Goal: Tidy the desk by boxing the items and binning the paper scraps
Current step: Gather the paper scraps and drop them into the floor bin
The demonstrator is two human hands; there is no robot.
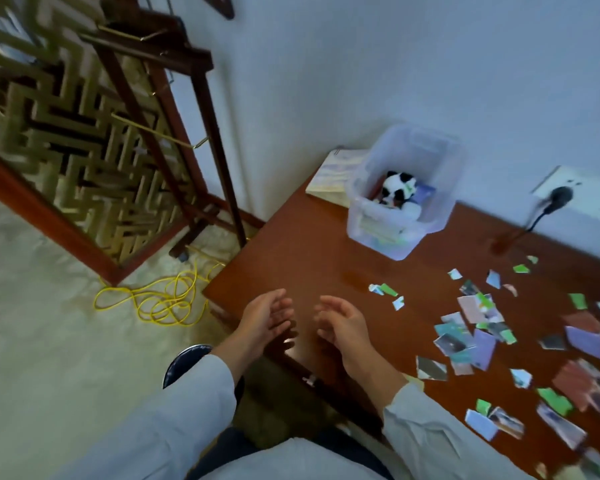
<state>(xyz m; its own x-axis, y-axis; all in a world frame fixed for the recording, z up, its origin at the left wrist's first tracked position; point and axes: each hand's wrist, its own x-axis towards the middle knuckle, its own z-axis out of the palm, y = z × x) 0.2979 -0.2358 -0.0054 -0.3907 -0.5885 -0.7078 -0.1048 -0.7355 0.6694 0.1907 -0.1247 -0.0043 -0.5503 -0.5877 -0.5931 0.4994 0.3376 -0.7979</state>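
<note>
A clear plastic box [400,233] stands near the far left corner of the brown desk [291,258]. Inside it lie a black-and-white plush toy [397,188] and some cards. Several torn coloured paper scraps [478,327] are strewn over the right half of the desk. My left hand [265,318] and my right hand [340,323] hover side by side over the desk's near left edge. Both have palms facing each other, fingers apart and curled, holding nothing.
A book or pad [333,178] lies behind the box at the wall. A black plug [558,199] sits in a wall socket, its cable dropping to the desk. On the floor left lie a coiled yellow cable [160,299] and a wooden lattice screen [84,140].
</note>
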